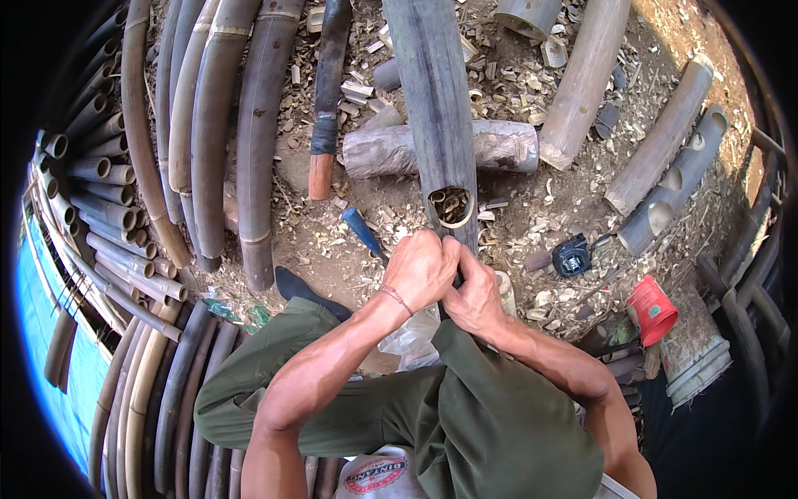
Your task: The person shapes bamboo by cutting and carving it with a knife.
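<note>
Two hands meet at the seated worker's midline, the left hand (422, 268) thumb to thumb with the right hand (478, 295), fingers curled tight around a dark narrow piece (443, 312) at the near end of the bamboo pole (436, 100). Whether that piece is a tool or the pole's own tail I can't tell; the grip covers it. Setting the fists side by side looks like a way to share the force and steady the hold.

Both wrists turn inward and the elbows splay wide, the left forearm (328, 358) coming in from 8 o'clock, the right forearm (557, 358) from 4. The right knee stands raised beneath, perhaps as a brace.

At 12 o'clock, just past the fists, the pole has a scooped opening (451, 208) facing the worker, and it lies across a log (499, 145), presumably to lift that end clear of the chips. A blue-handled tool (363, 233) lies near at 10 o'clock, I'd say for easy reach. Farther off, a bamboo length with round cutouts (677, 183) lies at 2 o'clock, a red container (652, 309) sits just past 3, and long bamboo lengths (220, 125) lie side by side toward 10.
</note>
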`<state>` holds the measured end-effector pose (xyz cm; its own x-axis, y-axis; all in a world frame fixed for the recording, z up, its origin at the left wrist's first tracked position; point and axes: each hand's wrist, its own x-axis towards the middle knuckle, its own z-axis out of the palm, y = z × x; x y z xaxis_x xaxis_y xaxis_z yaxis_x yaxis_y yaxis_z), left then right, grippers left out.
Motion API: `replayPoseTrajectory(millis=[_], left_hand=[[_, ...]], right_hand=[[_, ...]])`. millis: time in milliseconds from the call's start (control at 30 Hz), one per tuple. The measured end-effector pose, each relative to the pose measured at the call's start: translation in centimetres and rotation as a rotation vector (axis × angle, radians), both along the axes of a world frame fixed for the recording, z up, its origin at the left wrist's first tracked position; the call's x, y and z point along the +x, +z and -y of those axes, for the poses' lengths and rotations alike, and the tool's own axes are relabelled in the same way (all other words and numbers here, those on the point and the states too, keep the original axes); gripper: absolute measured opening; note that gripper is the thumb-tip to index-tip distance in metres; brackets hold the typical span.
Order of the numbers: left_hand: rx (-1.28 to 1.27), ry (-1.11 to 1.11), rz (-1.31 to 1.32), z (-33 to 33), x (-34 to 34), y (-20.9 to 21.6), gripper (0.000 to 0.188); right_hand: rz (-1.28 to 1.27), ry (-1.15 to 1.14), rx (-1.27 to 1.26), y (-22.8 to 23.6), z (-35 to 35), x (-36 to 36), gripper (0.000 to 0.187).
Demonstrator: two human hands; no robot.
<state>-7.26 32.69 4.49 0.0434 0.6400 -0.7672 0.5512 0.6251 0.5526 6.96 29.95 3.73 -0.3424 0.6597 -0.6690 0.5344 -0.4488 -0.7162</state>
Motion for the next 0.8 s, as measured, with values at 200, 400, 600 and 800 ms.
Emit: replayPoseTrajectory(millis=[200, 400, 600, 800], left_hand=[[-0.12, 0.502, 0.303, 1.6, 5.3, -1.3, 0.053], [-0.154, 1.27, 0.993, 0.8, 7.1, -0.8, 0.044], [-0.18, 1.469, 1.458, 1.3, 6.6, 0.0, 0.057], [-0.012, 0.458, 0.812, 6.0, 7.7, -0.5, 0.085]], right_hand=[[0.228, 0.368, 0.431, 1.2, -4.8, 5.0, 0.046], [0.244, 1.274, 0.786, 2.7, -16.1, 2.0, 0.025], [0.186, 1.832, 0.89, 4.3, -19.2, -6.5, 0.009], [0.194, 1.445, 0.416, 3.0, -16.8, 0.9, 0.031]])
